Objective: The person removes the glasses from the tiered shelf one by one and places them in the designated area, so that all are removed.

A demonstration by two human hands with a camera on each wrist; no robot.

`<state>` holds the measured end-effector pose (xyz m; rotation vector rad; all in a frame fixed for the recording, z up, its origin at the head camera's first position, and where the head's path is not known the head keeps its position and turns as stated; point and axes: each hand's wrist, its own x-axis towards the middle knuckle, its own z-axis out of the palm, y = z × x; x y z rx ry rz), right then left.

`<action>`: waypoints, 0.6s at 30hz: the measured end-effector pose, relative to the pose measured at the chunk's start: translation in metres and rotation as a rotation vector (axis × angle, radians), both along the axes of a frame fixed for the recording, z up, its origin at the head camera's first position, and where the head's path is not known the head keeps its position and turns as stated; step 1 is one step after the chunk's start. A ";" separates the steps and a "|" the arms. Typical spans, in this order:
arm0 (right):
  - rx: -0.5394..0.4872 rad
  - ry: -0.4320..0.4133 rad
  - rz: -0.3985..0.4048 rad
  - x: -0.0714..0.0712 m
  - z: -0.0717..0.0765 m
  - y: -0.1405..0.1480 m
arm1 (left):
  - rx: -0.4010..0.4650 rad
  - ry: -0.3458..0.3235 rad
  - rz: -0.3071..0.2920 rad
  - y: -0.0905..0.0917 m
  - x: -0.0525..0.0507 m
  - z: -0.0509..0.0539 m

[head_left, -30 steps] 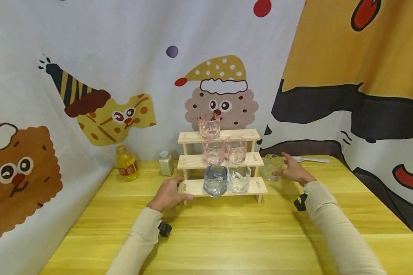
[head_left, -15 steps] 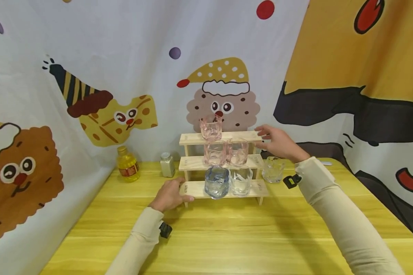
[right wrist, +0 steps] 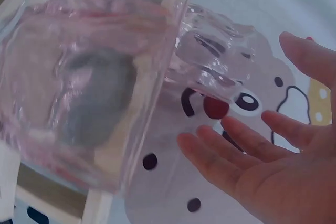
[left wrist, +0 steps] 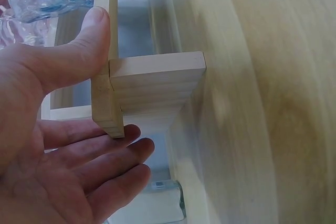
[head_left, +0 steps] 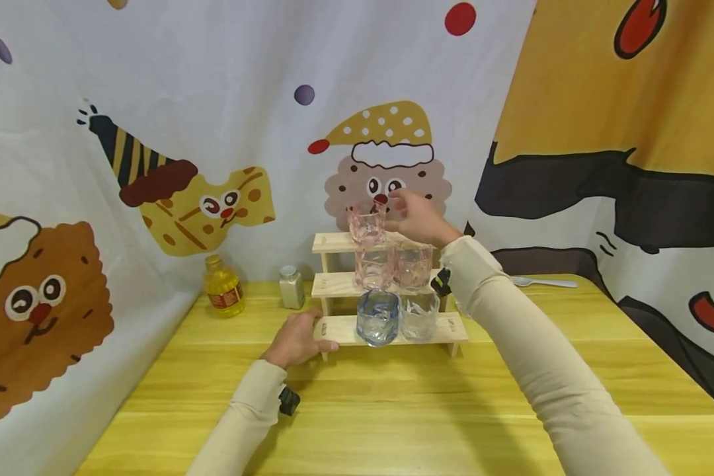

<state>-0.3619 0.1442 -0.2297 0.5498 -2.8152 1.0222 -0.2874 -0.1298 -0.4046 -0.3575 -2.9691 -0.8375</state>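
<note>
The yellow wood-grain worktop [head_left: 345, 423] runs back to a white cartoon-printed curtain [head_left: 214, 66]. My left fingers [left wrist: 113, 182] pinch one end of the pale three-step wooden rack [head_left: 342, 327]; my right fingers [right wrist: 207, 166] spread just beside the pink faceted glass tumbler [head_left: 367, 226] on its top step. Only the head view shows the red-labelled bottle of yellow liquid [head_left: 223, 291].

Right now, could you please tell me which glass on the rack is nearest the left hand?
The blue glass, on the left of the bottom tier; the clear glass is farther right, and the three pink glasses stand higher.
</note>
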 end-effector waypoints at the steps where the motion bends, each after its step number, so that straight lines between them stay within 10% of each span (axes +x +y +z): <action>1: -0.006 -0.005 -0.003 -0.003 0.000 -0.003 | -0.002 -0.001 -0.001 0.000 0.000 0.000; 18: -0.295 -0.010 -0.087 -0.030 -0.026 -0.046 | -0.017 0.020 0.001 0.002 0.000 -0.002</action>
